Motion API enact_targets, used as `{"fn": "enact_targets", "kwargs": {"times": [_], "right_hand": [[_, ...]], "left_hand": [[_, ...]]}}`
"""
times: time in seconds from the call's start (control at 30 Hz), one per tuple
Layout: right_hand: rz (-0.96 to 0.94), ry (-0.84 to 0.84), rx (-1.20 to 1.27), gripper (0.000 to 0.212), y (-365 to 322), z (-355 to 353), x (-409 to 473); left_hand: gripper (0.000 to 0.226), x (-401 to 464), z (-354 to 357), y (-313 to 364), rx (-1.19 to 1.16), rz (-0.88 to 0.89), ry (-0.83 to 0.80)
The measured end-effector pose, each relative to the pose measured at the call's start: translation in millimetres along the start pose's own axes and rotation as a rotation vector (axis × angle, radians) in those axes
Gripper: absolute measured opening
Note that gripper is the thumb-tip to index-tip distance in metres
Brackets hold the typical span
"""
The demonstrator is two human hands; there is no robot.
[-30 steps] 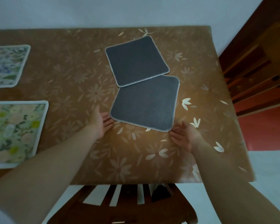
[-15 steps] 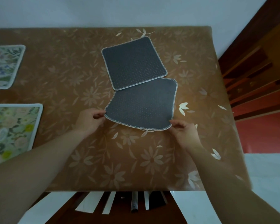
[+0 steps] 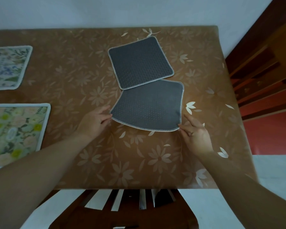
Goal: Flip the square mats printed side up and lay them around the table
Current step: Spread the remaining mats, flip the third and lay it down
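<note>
Two square mats lie dark grey back up near the middle of the table. The near grey mat [image 3: 149, 105] has its front edge lifted and bowed. My left hand [image 3: 93, 122] pinches its near left corner and my right hand [image 3: 194, 132] pinches its near right corner. The far grey mat [image 3: 140, 62] lies flat behind it, its near edge overlapping the near mat's far edge. Two mats at the left show their floral print: a near floral mat [image 3: 17, 133] and a far floral mat [image 3: 7, 66].
The table [image 3: 73, 76] wears a brown cloth with a pale flower pattern. A wooden chair [image 3: 127, 210] stands at the near edge under my arms. Another wooden chair [image 3: 261, 73] stands to the right of the table. A white wall runs behind.
My hands went from resting flat beside the near grey mat to pinching its two near corners, and its front edge has lifted off the table.
</note>
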State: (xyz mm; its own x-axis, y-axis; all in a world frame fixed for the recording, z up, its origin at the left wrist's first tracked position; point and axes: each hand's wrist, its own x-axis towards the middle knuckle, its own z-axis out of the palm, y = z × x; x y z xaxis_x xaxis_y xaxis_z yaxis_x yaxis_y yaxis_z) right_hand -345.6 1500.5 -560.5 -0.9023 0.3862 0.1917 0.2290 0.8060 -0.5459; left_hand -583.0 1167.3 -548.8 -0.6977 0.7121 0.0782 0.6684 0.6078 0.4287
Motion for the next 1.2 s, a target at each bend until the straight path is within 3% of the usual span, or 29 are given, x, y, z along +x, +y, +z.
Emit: {"fn": "enact_targets", "kwargs": {"times": [0.3, 0.7, 0.8, 0.9, 1.03, 1.2], "right_hand": [[-0.166, -0.046, -0.067, 0.02, -44.1, -29.8, -6.2], [-0.179, 0.115, -0.056, 0.007, -135.6, -99.6, 27.1], [-0.177, 0.176, 0.001, 0.01, -155.5, -125.2, 37.3], [-0.168, 0.233, 0.066, 0.011, -169.1, -141.5, 43.3], [-0.006, 0.119, -0.043, 0.016, -176.2, -131.6, 58.0], [0.149, -0.159, -0.169, 0.024, -168.0, -86.4, 51.1]], "left_hand": [[0.023, -31.8, -46.7, -4.2, 0.108, 0.178, 0.071], [0.021, -37.2, -161.8, 14.6, 0.134, 0.193, 0.194], [0.01, -30.5, -201.3, 21.9, 0.145, 0.228, 0.283], [0.017, -25.9, -228.8, 25.1, 0.113, 0.241, 0.353], [0.007, -22.7, -231.3, 28.1, 0.151, 0.088, 0.197], [0.016, -31.1, -190.8, 23.2, 0.218, -0.072, -0.066]]}}
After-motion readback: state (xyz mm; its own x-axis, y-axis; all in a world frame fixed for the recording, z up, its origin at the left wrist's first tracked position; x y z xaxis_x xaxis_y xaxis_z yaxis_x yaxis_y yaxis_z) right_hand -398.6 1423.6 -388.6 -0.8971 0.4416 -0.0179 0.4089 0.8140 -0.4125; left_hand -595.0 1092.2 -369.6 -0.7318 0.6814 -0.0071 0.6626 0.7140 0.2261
